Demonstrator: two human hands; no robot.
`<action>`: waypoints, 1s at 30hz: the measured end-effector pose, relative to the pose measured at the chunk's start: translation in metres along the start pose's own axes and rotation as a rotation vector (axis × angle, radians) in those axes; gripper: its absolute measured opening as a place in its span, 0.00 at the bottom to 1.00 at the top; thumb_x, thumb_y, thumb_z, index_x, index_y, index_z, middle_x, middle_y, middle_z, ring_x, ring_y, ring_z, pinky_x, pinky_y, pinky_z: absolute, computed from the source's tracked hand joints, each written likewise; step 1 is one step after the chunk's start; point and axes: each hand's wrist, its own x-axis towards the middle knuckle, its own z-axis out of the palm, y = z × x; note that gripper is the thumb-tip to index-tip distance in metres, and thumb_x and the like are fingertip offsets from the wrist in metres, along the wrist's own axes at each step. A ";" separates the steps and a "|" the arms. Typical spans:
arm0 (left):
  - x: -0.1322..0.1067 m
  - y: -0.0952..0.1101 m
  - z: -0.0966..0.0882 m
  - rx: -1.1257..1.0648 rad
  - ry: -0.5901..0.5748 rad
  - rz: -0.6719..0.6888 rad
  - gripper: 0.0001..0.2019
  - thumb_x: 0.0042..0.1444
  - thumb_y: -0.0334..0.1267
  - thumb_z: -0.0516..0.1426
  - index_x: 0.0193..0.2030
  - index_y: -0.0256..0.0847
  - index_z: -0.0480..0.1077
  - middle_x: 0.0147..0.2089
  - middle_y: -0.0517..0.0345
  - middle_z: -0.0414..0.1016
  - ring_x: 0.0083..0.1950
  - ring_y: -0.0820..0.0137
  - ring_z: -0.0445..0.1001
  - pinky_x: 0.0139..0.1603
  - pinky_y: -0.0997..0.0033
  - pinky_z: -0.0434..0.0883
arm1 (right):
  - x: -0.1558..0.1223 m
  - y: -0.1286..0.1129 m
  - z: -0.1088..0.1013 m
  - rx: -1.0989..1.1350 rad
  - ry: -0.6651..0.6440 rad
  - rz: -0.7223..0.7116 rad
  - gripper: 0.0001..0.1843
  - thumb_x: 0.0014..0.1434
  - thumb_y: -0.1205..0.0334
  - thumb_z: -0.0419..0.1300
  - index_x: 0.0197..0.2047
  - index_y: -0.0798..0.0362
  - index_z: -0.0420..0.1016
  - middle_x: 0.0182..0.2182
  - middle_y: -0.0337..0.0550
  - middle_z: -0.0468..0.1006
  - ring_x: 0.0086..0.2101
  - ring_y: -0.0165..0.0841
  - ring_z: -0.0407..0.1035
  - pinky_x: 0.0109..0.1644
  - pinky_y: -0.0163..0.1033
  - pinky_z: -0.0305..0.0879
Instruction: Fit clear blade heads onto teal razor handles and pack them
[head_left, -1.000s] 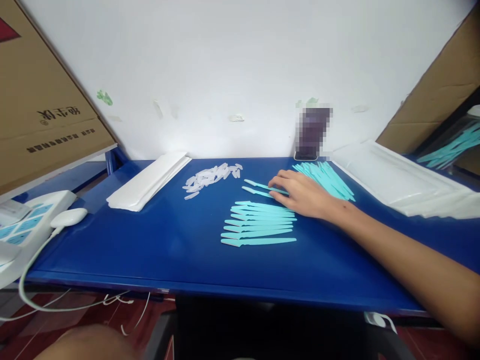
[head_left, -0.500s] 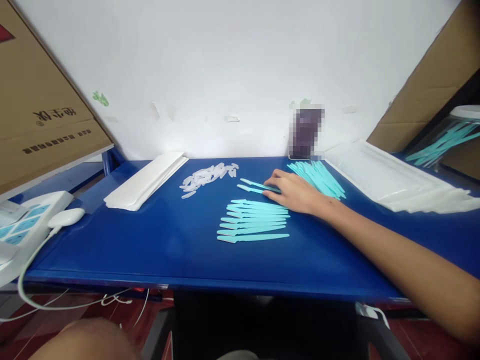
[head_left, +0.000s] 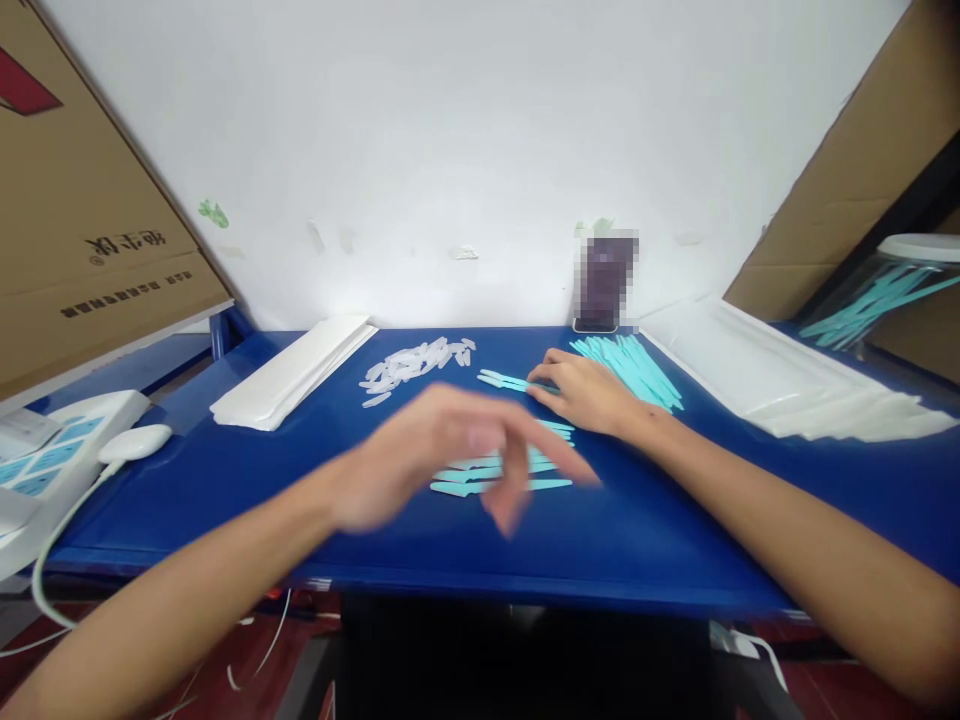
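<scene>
Turquoise eyebrow razors (head_left: 551, 485) lie in a row on the blue table (head_left: 315, 500), partly covered from view by my left hand. My left hand (head_left: 457, 450), smeared by motion, hovers above that row with its fingers apart and nothing visible in them. Behind it, my right hand (head_left: 574, 390) pinches two eyebrow razors (head_left: 502, 381) by their handle ends; their heads lie side by side, pointing left. A loose pile of more razors (head_left: 634, 370) sits just behind my right hand. Small translucent blade caps (head_left: 412, 362) are heaped at the back, left of the held razors.
A stack of white packets (head_left: 292, 375) lies back left, and clear plastic bags (head_left: 780, 375) back right. A pixelated phone (head_left: 604, 285) leans on the wall. A power strip (head_left: 67, 450) with a white cable is at left, a jar of razors (head_left: 885, 290) at far right.
My left hand has come in from the lower left over the razor row. The two razors in my right hand have drawn together; the right hand has stayed nearly in place.
</scene>
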 end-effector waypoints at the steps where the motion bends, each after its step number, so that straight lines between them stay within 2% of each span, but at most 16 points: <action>1: 0.011 -0.016 -0.008 0.091 0.026 -0.042 0.21 0.72 0.46 0.47 0.47 0.43 0.81 0.27 0.56 0.78 0.29 0.68 0.75 0.36 0.67 0.73 | 0.000 -0.001 -0.002 -0.008 0.011 0.002 0.21 0.71 0.53 0.51 0.53 0.53 0.81 0.46 0.52 0.77 0.43 0.42 0.74 0.46 0.43 0.66; 3: 0.032 -0.055 -0.023 0.381 0.113 -0.154 0.17 0.68 0.43 0.52 0.48 0.39 0.81 0.25 0.58 0.75 0.26 0.69 0.72 0.35 0.68 0.70 | -0.002 -0.004 -0.006 0.009 0.043 -0.016 0.21 0.71 0.54 0.50 0.54 0.54 0.80 0.46 0.52 0.77 0.43 0.42 0.74 0.46 0.44 0.66; 4: 0.042 -0.076 -0.028 0.530 0.114 -0.196 0.16 0.66 0.41 0.53 0.50 0.37 0.80 0.28 0.56 0.77 0.29 0.67 0.74 0.38 0.67 0.71 | -0.003 -0.006 -0.008 0.042 0.045 -0.043 0.21 0.71 0.54 0.51 0.54 0.54 0.80 0.46 0.52 0.77 0.42 0.41 0.74 0.45 0.43 0.66; 7: 0.059 -0.127 -0.034 0.855 -0.051 -0.243 0.19 0.65 0.32 0.51 0.58 0.38 0.76 0.46 0.45 0.80 0.44 0.60 0.78 0.47 0.62 0.71 | -0.008 -0.012 -0.015 0.180 -0.046 -0.150 0.20 0.69 0.53 0.54 0.54 0.53 0.80 0.42 0.48 0.78 0.36 0.36 0.73 0.40 0.40 0.65; 10: 0.062 -0.150 -0.030 1.077 -0.190 -0.135 0.24 0.64 0.27 0.50 0.65 0.42 0.71 0.63 0.40 0.71 0.61 0.51 0.70 0.57 0.52 0.66 | -0.013 -0.017 -0.021 0.222 -0.148 -0.204 0.18 0.68 0.52 0.56 0.50 0.52 0.82 0.39 0.47 0.77 0.34 0.34 0.71 0.36 0.39 0.62; 12: 0.060 -0.154 -0.026 1.137 -0.235 -0.039 0.25 0.63 0.25 0.50 0.65 0.42 0.70 0.69 0.41 0.66 0.69 0.47 0.61 0.62 0.46 0.61 | -0.014 -0.019 -0.023 0.233 -0.176 -0.205 0.16 0.67 0.52 0.57 0.45 0.52 0.83 0.39 0.47 0.78 0.35 0.35 0.71 0.37 0.40 0.62; 14: 0.056 -0.153 -0.024 1.129 -0.262 0.025 0.24 0.63 0.24 0.50 0.63 0.40 0.71 0.70 0.43 0.67 0.70 0.48 0.59 0.62 0.45 0.58 | -0.013 -0.019 -0.023 0.271 -0.198 -0.198 0.15 0.66 0.53 0.57 0.42 0.52 0.83 0.38 0.47 0.78 0.35 0.35 0.71 0.38 0.40 0.63; 19: 0.037 -0.141 -0.022 1.052 -0.283 0.031 0.21 0.66 0.23 0.47 0.58 0.38 0.74 0.58 0.42 0.77 0.61 0.54 0.68 0.60 0.49 0.57 | -0.012 -0.017 -0.022 0.374 -0.234 -0.149 0.14 0.65 0.52 0.57 0.39 0.52 0.79 0.35 0.44 0.77 0.32 0.33 0.69 0.36 0.39 0.62; 25: 0.011 -0.126 -0.021 0.919 -0.201 -0.015 0.18 0.73 0.34 0.46 0.54 0.42 0.77 0.52 0.47 0.78 0.54 0.59 0.72 0.58 0.56 0.58 | -0.015 -0.016 -0.020 0.387 -0.270 -0.135 0.10 0.63 0.55 0.57 0.33 0.50 0.73 0.29 0.41 0.75 0.28 0.32 0.65 0.32 0.38 0.59; 30: 0.010 -0.123 -0.019 0.848 -0.169 -0.037 0.16 0.73 0.39 0.48 0.49 0.40 0.77 0.48 0.48 0.78 0.52 0.59 0.71 0.56 0.57 0.60 | -0.016 -0.009 -0.022 0.303 -0.147 -0.100 0.11 0.64 0.54 0.55 0.34 0.49 0.72 0.31 0.41 0.80 0.33 0.36 0.72 0.39 0.41 0.64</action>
